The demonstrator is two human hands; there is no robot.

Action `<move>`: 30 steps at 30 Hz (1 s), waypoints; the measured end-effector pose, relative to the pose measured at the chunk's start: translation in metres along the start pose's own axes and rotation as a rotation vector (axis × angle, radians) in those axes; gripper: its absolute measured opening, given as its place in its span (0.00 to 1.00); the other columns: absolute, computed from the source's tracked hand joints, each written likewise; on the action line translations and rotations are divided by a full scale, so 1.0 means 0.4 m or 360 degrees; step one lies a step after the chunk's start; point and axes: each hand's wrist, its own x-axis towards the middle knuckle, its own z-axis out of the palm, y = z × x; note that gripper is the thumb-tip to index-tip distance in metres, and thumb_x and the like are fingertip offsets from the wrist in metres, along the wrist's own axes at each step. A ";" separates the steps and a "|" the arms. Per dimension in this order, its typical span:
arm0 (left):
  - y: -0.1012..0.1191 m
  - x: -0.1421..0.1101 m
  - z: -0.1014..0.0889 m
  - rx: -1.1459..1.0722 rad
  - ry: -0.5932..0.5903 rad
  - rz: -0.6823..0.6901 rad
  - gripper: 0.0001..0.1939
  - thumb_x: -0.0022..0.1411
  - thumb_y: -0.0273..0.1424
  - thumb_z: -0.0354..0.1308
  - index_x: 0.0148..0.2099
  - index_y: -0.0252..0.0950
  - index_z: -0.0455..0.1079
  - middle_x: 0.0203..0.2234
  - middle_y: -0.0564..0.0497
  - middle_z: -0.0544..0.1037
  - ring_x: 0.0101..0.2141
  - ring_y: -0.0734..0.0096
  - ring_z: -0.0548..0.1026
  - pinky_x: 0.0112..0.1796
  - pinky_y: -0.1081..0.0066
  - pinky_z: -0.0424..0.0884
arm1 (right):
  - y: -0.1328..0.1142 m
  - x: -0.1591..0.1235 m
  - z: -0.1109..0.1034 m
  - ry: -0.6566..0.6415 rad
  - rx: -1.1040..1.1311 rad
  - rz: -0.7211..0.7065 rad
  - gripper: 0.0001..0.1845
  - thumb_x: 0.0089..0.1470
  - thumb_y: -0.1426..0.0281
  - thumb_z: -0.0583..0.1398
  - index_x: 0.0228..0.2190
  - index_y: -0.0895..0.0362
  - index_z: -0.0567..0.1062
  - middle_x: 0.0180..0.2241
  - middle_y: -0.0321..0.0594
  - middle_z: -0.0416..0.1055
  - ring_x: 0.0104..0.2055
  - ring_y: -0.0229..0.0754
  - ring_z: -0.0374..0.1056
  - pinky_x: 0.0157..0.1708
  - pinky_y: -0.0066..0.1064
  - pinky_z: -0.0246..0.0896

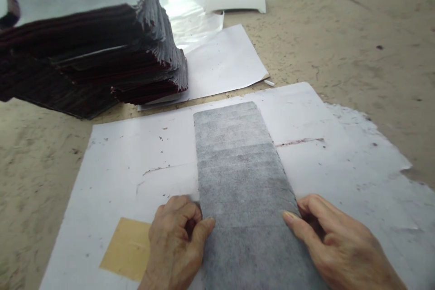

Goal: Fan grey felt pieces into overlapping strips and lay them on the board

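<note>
A long grey fabric-like strip (238,167) with faint cross creases lies over a white paper sheet (136,154), its far end narrower in view. My left hand (180,240) pinches its left edge, thumb on top and fingers curled beneath the rim. On the opposite edge, my right hand (336,240) grips it in the same way, thumb on the upper face. The strip's near end runs out of the picture at the bottom. Beside my left hand, a tan square patch (127,249) sits on the white paper, partly covered by that hand.
A tall stack of dark, grey-topped pieces (112,54) stands at the upper left. Behind are another white sheet (224,61), a curved white piece (234,0) and glossy sheeting (186,13). The beige work surface (356,45) carries scattered dark specks and scraps.
</note>
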 end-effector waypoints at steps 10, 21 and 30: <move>-0.002 -0.012 -0.002 0.0317 0.0526 0.0352 0.26 0.55 0.38 0.57 0.52 0.30 0.60 0.43 0.41 0.68 0.42 0.57 0.67 0.41 0.60 0.65 | 0.027 0.012 -0.034 0.0309 -0.0233 -0.0219 0.17 0.53 0.57 0.54 0.39 0.55 0.67 0.36 0.43 0.70 0.34 0.44 0.69 0.30 0.33 0.67; 0.008 0.082 -0.044 0.0241 0.0049 0.0636 0.33 0.46 0.29 0.60 0.55 0.34 0.54 0.47 0.42 0.65 0.44 0.54 0.62 0.42 0.56 0.61 | 0.026 0.173 -0.042 -0.0128 0.0028 -0.0735 0.19 0.44 0.77 0.60 0.40 0.59 0.68 0.39 0.43 0.68 0.42 0.46 0.64 0.40 0.38 0.63; 0.003 0.075 -0.038 0.0062 -0.0067 0.0280 0.14 0.46 0.33 0.60 0.38 0.38 0.66 0.33 0.49 0.71 0.35 0.59 0.67 0.34 0.58 0.65 | 0.011 0.168 -0.047 -0.0337 0.0305 -0.0360 0.08 0.40 0.79 0.57 0.25 0.55 0.66 0.29 0.35 0.66 0.34 0.39 0.63 0.32 0.31 0.59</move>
